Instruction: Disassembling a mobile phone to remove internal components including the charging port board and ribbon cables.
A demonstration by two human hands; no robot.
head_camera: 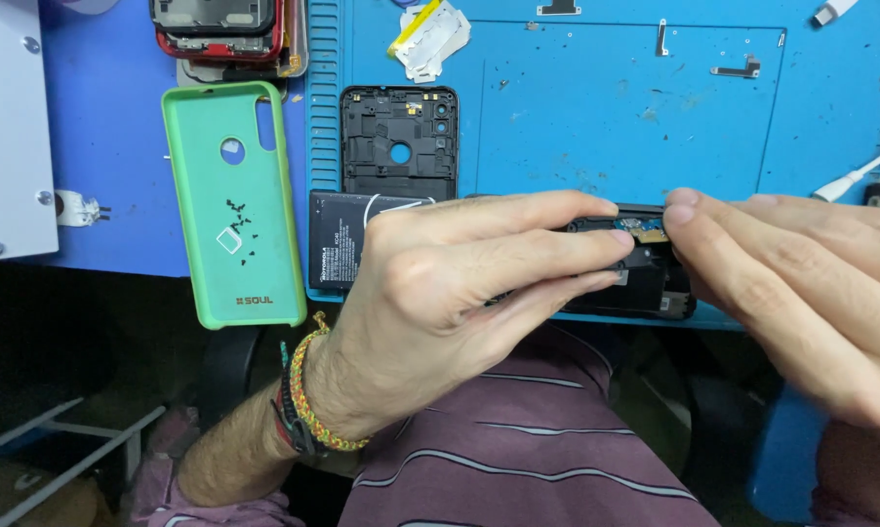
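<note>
Pinching a flat black phone body (645, 268), left hand (440, 293) and right hand (801, 283) grip closed.

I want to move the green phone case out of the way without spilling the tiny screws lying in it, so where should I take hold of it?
Take the green phone case by its two long side walls near the bottom end, coming straight down from above. It lies flat, open side up, with the small screws loose around its middle, so a level pinch on the raised rim keeps them inside. The left hand is nearest.
</note>
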